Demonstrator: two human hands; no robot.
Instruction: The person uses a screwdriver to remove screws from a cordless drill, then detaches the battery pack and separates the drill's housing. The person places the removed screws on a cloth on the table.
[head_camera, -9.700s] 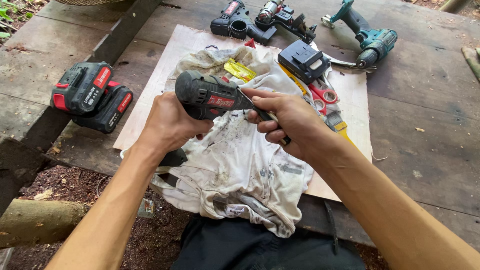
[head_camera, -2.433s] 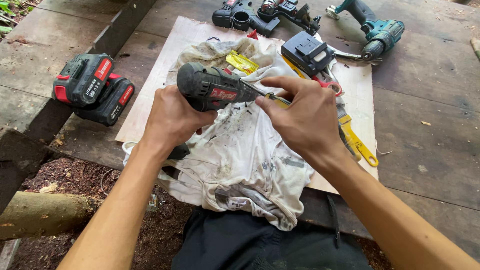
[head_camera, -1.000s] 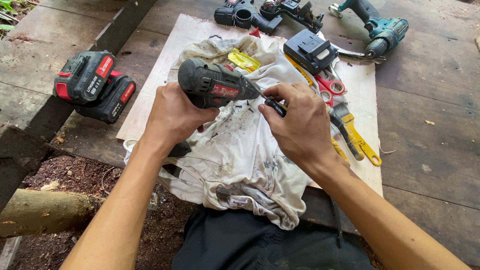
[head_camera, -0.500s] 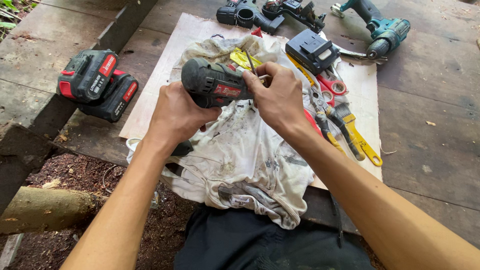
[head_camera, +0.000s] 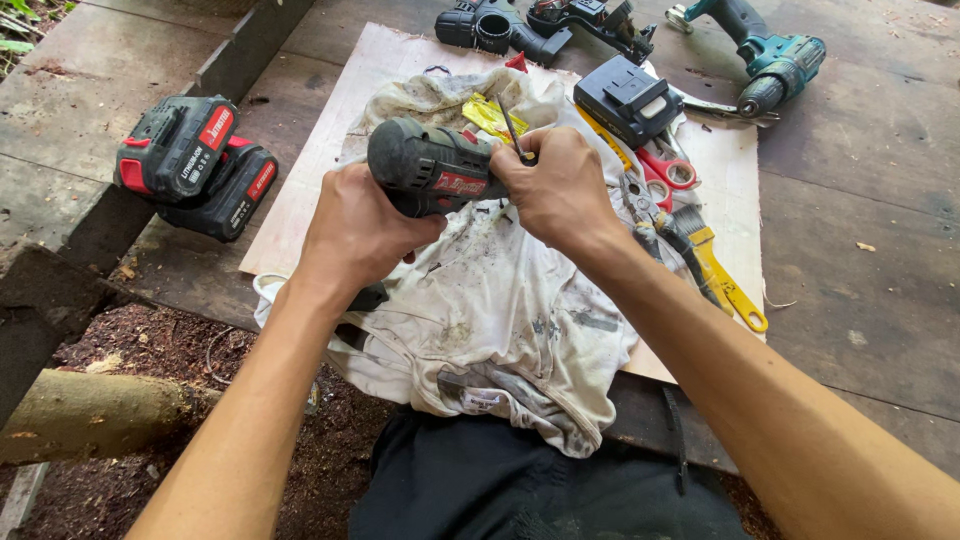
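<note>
Your left hand (head_camera: 355, 225) is clamped around the rear body of a dark cordless power tool (head_camera: 430, 170) with a red label, holding it just above a stained white cloth (head_camera: 500, 310). Your right hand (head_camera: 555, 185) is closed at the tool's front end, its fingers pinched on a thin dark metal bit (head_camera: 513, 133) that sticks up and away from you. The tool sits between both hands, near the middle of the view.

The cloth is spread over a pale board (head_camera: 330, 130) that lies on a weathered wooden worktop (head_camera: 860, 260), and its near edge hangs over the worktop's front. A yellow wrapper (head_camera: 487, 113) lies on the cloth just beyond the tool.

To the left, on the worktop, 2 black and red battery packs (head_camera: 195, 165) rest stacked, well apart from your hands. To the right of your right hand lie a black battery pack (head_camera: 628, 100), red-handled scissors (head_camera: 668, 168), grey pliers (head_camera: 640, 200) and a yellow-handled brush (head_camera: 715, 265), close together on the board. At the far edge are black tool parts (head_camera: 520, 22) and a teal cordless drill (head_camera: 765, 60) lying on its side.

Below the worktop's front edge you can see dark trousers (head_camera: 520, 490), reddish soil (head_camera: 150, 345) and a log (head_camera: 90, 415) on the left.
</note>
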